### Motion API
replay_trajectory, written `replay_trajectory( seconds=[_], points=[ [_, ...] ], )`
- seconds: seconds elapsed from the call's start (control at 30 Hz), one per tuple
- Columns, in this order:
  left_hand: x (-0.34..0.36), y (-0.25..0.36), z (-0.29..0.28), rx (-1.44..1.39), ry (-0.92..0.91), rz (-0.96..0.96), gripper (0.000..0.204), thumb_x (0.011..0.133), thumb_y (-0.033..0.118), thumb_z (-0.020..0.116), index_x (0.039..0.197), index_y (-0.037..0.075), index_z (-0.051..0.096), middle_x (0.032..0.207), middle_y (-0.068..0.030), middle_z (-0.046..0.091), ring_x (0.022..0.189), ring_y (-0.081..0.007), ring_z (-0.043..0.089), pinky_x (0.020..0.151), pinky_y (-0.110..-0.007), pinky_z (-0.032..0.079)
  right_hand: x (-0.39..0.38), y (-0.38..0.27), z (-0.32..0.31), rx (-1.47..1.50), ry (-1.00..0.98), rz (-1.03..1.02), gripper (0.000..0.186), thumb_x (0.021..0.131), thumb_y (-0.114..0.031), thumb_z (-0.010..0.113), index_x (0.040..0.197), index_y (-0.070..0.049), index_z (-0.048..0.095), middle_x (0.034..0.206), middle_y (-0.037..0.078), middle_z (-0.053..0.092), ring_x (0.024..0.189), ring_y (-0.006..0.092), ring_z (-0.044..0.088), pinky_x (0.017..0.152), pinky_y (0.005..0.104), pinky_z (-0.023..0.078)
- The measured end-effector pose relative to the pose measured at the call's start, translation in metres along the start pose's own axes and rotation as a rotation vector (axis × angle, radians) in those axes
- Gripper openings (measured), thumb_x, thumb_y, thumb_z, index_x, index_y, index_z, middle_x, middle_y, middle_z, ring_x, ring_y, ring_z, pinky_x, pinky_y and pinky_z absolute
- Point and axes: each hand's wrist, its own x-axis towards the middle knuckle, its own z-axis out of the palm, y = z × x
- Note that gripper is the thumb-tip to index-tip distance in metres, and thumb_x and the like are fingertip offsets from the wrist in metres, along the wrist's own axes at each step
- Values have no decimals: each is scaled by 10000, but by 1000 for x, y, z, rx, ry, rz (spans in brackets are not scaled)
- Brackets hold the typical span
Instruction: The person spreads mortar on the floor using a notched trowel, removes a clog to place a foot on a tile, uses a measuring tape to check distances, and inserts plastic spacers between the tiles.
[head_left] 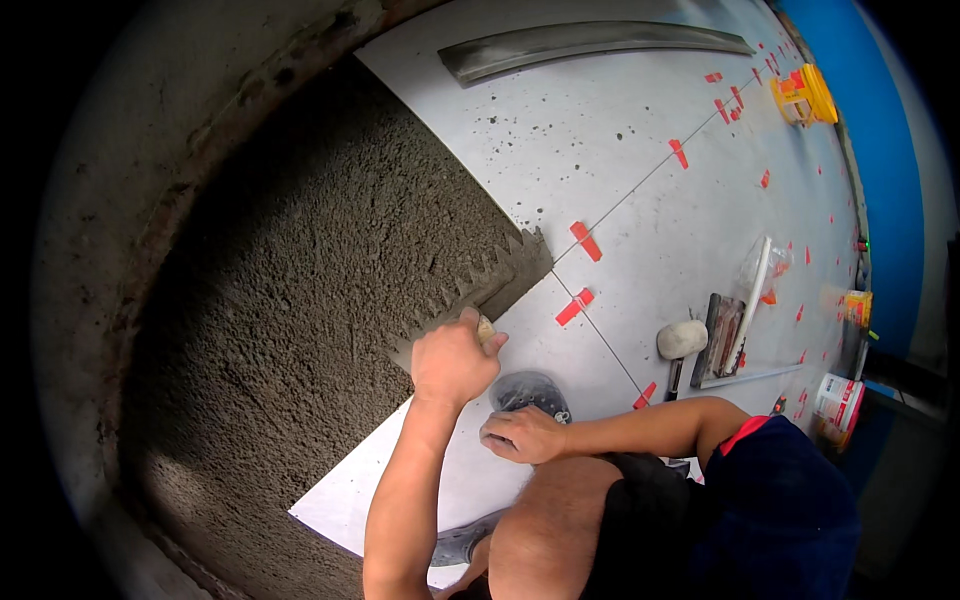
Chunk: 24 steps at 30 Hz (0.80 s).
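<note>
Left hand (455,362) on notched trowel (512,272)

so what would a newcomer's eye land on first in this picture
Probably the notched trowel, gripped in the left hand near the centre, at the edge of the dark, grainy layer on the left. Next, the bright red pieces along the seams of the pale tiles. The yellow container at the upper right likely stands out too.

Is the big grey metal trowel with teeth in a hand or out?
In hand: the left hand grips the pale handle of the grey toothed metal trowel.
</note>
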Motion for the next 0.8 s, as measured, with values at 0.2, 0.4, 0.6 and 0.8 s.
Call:
replay_trajectory(
  seconds=[0.2,0.4,0.6,0.8],
  points=[
    [0,-2,2,10,-5,-38,393,886,398,683,997,27,616,855,-223,723,863,-417,704,756,-507,545,0,1,2,3,-7,24,87,904,-123,661,960,-58,647,893,104,675,731,344,669,639,441,548],
    [2,-7,-6,23,-25,-13,401,886,405,676,1002,24,628,876,-225,726,874,-410,707,774,-501,550,1,-2,2,-14,22,1,85,900,-122,664,956,-59,650,894,109,674,726,345,667,643,438,550],
    [9,-17,7,61,6,-15,307,856,298,665,994,26,629,887,-223,729,871,-396,713,795,-498,559,3,-1,0,-95,7,-31,93,901,-137,654,958,-64,652,898,108,676,753,351,669,654,441,552],
    [-14,-47,18,83,74,-74,230,834,208,639,1000,50,629,880,-220,732,862,-388,722,754,-487,572,4,-6,-2,-90,-80,125,90,903,-152,655,951,-77,662,918,104,686,761,351,671,663,435,556]
  ],
)
